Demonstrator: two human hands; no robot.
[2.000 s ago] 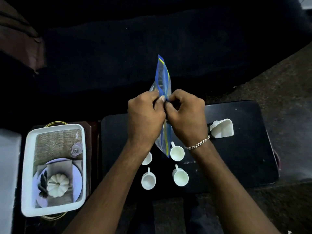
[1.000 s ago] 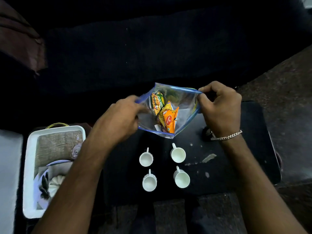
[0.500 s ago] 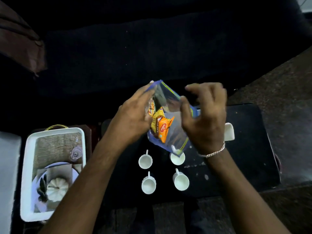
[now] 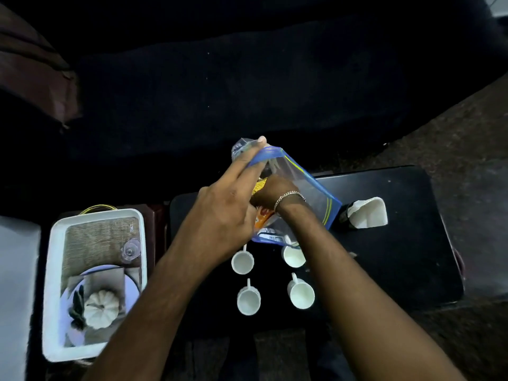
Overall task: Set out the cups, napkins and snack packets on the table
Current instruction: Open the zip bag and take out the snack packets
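A clear zip bag (image 4: 308,193) with a blue rim hangs above the back of the black table (image 4: 398,257). My left hand (image 4: 228,207) grips its near edge and holds the mouth open. My right hand (image 4: 270,189) is reaching inside the bag among orange and yellow snack packets (image 4: 259,215); its fingers are hidden, so I cannot tell if they hold one. Several white cups (image 4: 242,262) stand in two rows below the bag, among them one at front right (image 4: 301,294). A stack of white napkins (image 4: 368,213) sits at the table's back right.
A white tray (image 4: 55,270) on the left carries a woven mat, a glass (image 4: 131,251), a plate and a white pumpkin (image 4: 101,309). A dark sofa fills the background. Brown floor lies to the right.
The bag was pulled open with both hands. Since then my right hand let go of the rim and went down into the bag, while my left hand keeps holding it.
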